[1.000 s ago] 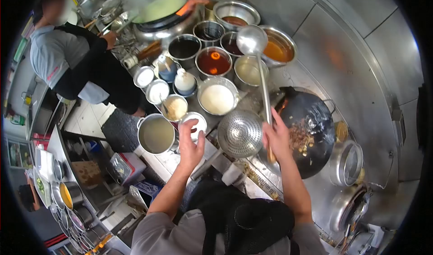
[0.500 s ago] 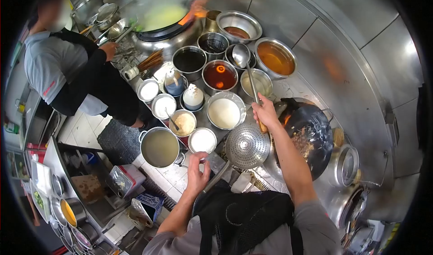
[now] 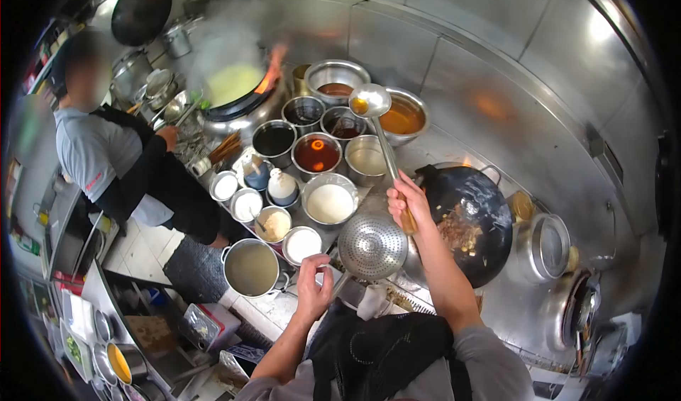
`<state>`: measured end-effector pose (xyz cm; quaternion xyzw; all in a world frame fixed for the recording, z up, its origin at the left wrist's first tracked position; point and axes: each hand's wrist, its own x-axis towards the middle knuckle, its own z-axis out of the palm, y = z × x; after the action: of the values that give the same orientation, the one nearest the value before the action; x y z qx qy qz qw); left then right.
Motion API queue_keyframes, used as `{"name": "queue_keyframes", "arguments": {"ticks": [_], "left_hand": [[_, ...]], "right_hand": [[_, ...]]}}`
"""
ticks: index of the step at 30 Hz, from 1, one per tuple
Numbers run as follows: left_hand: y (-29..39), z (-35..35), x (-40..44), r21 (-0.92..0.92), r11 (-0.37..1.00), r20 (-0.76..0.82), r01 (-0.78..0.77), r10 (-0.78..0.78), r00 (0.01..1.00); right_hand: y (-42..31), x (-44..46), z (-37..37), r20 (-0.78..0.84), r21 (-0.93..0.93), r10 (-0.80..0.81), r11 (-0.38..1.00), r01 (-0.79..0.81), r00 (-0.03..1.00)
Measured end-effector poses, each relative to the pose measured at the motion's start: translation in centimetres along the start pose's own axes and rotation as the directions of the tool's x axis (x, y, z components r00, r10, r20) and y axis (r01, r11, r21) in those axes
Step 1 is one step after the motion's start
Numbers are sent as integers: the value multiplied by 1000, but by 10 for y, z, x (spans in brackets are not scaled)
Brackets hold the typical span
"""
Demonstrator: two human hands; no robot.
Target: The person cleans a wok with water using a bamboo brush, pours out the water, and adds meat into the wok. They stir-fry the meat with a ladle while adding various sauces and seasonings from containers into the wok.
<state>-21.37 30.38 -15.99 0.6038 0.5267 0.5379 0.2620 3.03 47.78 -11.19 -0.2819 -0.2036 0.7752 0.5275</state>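
My right hand (image 3: 410, 204) grips the wooden handle end of a long metal ladle (image 3: 384, 142). The ladle's bowl is over the edge of the metal basin of amber liquid (image 3: 403, 119), and an amber patch shows in it. Below my right forearm, a dark wok (image 3: 489, 241) holds browned, chopped food. My left hand (image 3: 314, 287) is loosely curled, fingers a little apart, with nothing visible in it. It is just below a bowl of white powder or paste (image 3: 302, 245). Between my hands lies a round perforated skimmer (image 3: 373, 246).
Several containers of sauces and seasonings, including a pot of red liquid (image 3: 316, 154), crowd the counter. A pot of cloudy liquid (image 3: 251, 268) stands on the left. A co-worker (image 3: 124, 146) stands near a steaming wok (image 3: 237, 92) with a flame beside it.
My right hand has moved slightly up and left in view, and the ladle's bowl now shows amber in it. The view has tilted up. My left hand stays curled.
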Motion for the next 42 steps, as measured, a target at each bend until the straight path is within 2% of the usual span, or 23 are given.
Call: {"name": "queue_keyframes", "arguments": {"ticks": [3,5,7,8,9,10,11,12,13,14,15,17,22,25,27,31,32,34,36,37,39,41,42], "left_hand": [[10,20,-18,-14,1000,73,-13,14,997],[12,33,-34,52,998,130,-42,35,991],[33,48,-48,-1,995,177,95,-94,980],[36,57,-58,-9,993,196,116,-112,974],[38,70,-63,-24,992,197,124,-117,973],[46,79,-68,15,994,231,105,-105,967],[56,90,-74,-5,994,263,113,-108,959],[61,104,-81,-5,996,309,84,-78,948],[62,119,-88,-11,998,349,55,-48,936],[54,136,-94,-20,995,401,-102,102,910],[55,150,-97,-20,995,413,-98,97,905],[58,176,-104,138,948,437,-287,202,877],[45,190,-117,174,964,451,-200,103,887],[75,233,-117,72,927,501,-369,287,817],[74,268,-114,7,921,485,-390,338,806],[52,297,-118,154,938,484,-309,201,851],[48,300,-121,150,920,407,-361,276,871],[47,300,-124,139,928,402,-346,266,876],[44,297,-124,124,929,418,-348,269,868],[43,293,-125,121,930,406,-347,273,872],[43,284,-121,68,926,473,-372,298,829],[44,277,-120,81,944,527,-320,232,817],[45,276,-120,83,942,544,-326,231,807]], "right_hand": [[-35,-95,-31,97,258,28,965,-52,995],[-63,-189,-55,-43,158,26,987,-19,999],[-85,-278,-73,-313,-345,-84,938,-31,946],[-82,-308,-94,-378,-635,-198,766,-98,904],[-80,-330,-110,-422,-843,-302,478,-247,855],[-80,-341,-133,-273,-962,-450,117,-247,850],[-78,-349,-156,-88,-933,-522,-255,-253,849],[-81,-349,-169,-203,-924,-511,-181,-336,835],[-75,-346,-194,-236,-884,-546,-223,-411,804],[-68,-341,-218,-186,-892,-542,-256,-372,819],[-63,-338,-237,-133,-897,-537,-291,-332,833],[-57,-340,-258,-72,-900,-479,-347,-264,875],[-103,-445,-257,-255,-632,-292,-671,-388,922],[-142,-486,-211,-229,-482,-315,-785,-389,921],[-162,-503,-174,-116,-553,-357,-752,-358,927],[-172,-521,-90,-233,-551,-322,-733,-398,917],[-171,-521,-82,-303,-566,-295,-709,-421,906],[-150,-508,-110,-398,-637,-283,-599,-485,872],[-116,-481,-183,-229,-675,-396,-593,-439,889],[-97,-470,-238,-141,-763,-410,-535,-363,901],[-64,-443,-246,-235,-940,-489,-106,-325,840],[-38,-422,-237,-414,-909,-534,197,-368,737],[-28,-410,-235,-410,-911,-535,196,-363,739]]}}
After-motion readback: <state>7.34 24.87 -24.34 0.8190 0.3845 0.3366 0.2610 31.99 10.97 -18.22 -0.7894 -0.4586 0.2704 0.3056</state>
